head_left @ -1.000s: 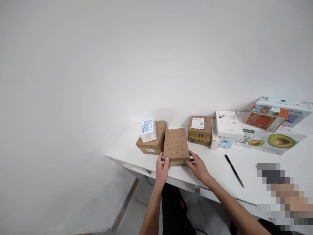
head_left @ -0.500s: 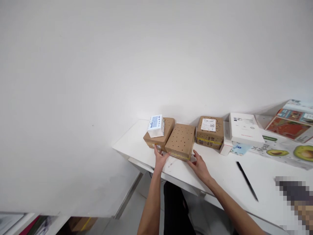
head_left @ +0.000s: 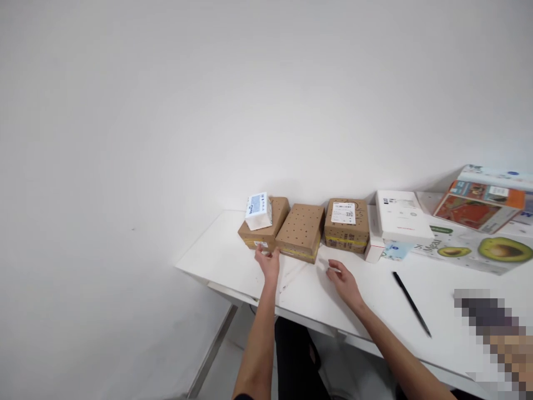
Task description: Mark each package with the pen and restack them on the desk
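My left hand (head_left: pixel 267 264) is at the front of two brown dotted cardboard boxes, thumb and fingers apart. Its fingertips reach the front face of the left cardboard box (head_left: pixel 278 214), and its thumb is by the near corner of the middle cardboard box (head_left: pixel 300 226). A small white box with blue print (head_left: pixel 258 211) rests on the left one. My right hand (head_left: pixel 343 282) hovers over the table, right of the middle box and apart from it, fingers loosely bent and holding nothing. Behind it stands a third cardboard box (head_left: pixel 346 222) with a white label and yellow tape.
Along the wall to the right are a white box (head_left: pixel 402 216), a narrow white box (head_left: pixel 375 247), an avocado-printed carton (head_left: pixel 470 250) and an orange food box (head_left: pixel 478 205). A black pen (head_left: pixel 411 304) lies on the white table (head_left: pixel 200 250). A pixelated patch covers the right corner.
My right hand has come away from the middle box's right side. That box sits slightly farther back, and my left thumb and fingers are closer together. The view has shifted a little.
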`<state>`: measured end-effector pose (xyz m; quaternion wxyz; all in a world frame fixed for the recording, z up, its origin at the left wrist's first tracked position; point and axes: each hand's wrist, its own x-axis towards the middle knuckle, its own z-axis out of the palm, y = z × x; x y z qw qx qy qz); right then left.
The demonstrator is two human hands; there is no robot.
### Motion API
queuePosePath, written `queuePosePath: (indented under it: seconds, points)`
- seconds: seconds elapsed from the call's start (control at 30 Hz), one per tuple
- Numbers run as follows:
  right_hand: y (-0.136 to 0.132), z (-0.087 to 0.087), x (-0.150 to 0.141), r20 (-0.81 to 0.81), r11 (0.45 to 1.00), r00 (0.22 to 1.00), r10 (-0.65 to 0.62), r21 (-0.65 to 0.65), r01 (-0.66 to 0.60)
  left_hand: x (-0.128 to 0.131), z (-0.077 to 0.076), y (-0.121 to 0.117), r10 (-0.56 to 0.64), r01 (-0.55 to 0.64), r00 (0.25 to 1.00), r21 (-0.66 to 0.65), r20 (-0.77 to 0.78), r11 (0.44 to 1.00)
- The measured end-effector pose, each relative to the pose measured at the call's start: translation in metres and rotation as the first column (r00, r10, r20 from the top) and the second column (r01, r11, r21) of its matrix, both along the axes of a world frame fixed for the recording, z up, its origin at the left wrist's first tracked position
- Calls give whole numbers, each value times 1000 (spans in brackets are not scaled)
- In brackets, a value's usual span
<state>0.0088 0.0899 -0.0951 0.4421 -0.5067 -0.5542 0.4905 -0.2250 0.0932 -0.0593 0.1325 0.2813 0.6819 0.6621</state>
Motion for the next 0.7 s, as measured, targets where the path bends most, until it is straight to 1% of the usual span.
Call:
queuePosePath:
  seconds: [0.07,0.1,0.13,0.17,0.2,0.23,0.27,0.3,0.37,0.43,0.47,0.53,0.6,0.63,0.7]
  points:
    - [-18,-2,20,-28,999,1000,11,-40,-12,23,4,-12,45,-44,998,25,-53,999]
    - [-28,-3,30,-47,998,999,13,-68,-17,38,8,-18,31,-28,996,40,-88,999]
    - [-37,-3,39,-65,995,998,10,-97,-16,55,14,-23,-11,17,992,47,-125,999]
    - [-45,-3,48,-78,992,997,-2,-124,-8,74,21,-25,-91,102,978,48,-186,994]
    - [-51,-3,55,-84,990,996,-20,-144,7,92,30,-25,-226,244,916,14,-332,970]
    - [-57,-3,61,-84,988,996,-41,-151,28,110,41,-21,-341,360,821,-47,-457,932]
    - [-61,-3,65,-80,988,995,-64,-142,52,127,52,-14,-424,430,725,-124,-542,894]
    - [-64,-3,67,-77,990,994,-81,-125,71,142,63,-3,-458,443,665,-182,-591,878]
    - [-68,-4,69,-73,993,993,-89,-80,83,167,83,23,-509,430,605,-287,-613,856]
    - [-70,-5,68,-57,997,996,-65,-35,63,184,95,51,-550,403,601,-374,-580,835]
    - [-70,-6,68,-47,999,998,-51,-15,50,190,98,63,-573,398,606,-414,-551,819]
    - [-71,-7,66,-42,999,999,-29,17,29,199,99,82,-622,399,610,-489,-490,776]
    - [-72,-7,66,-62,999,998,-21,40,24,204,98,91,-654,402,610,-537,-446,741]
    - [-72,-7,66,-70,999,997,-19,46,22,206,97,93,-659,399,614,-549,-436,735]
    - [-73,-5,68,-79,998,997,-19,52,23,208,97,90,-645,378,626,-552,-439,743]
